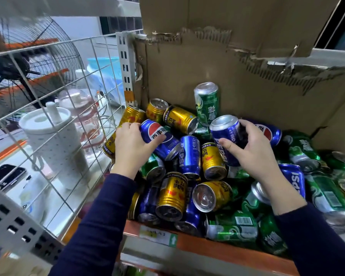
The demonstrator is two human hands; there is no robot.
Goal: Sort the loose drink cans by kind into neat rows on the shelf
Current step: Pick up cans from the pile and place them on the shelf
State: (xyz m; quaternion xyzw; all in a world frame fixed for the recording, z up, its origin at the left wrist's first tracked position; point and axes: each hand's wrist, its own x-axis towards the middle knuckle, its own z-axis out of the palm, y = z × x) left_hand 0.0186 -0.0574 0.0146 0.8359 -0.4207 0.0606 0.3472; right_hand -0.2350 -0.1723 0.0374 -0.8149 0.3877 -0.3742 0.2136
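Observation:
A jumbled heap of blue, gold and green drink cans covers the shelf [197, 245]. My left hand [130, 144] grips a blue Pepsi can [159, 139] lying tilted at the left of the heap. My right hand [253, 148] holds another blue Pepsi can [226, 134], its silver end up, above the middle. Behind them one green can [207, 102] stands upright against the cardboard. Gold cans [179, 119] lie at the back left and in the front middle [172, 196]. Green cans [327, 196] pile up on the right.
Torn cardboard [227, 66] lines the back and right side of the shelf. A white wire grid [48, 100] closes the left side, with a white tumbler [52, 136], jars and a black fan [28, 62] behind it. An orange shelf lip with a label runs along the front.

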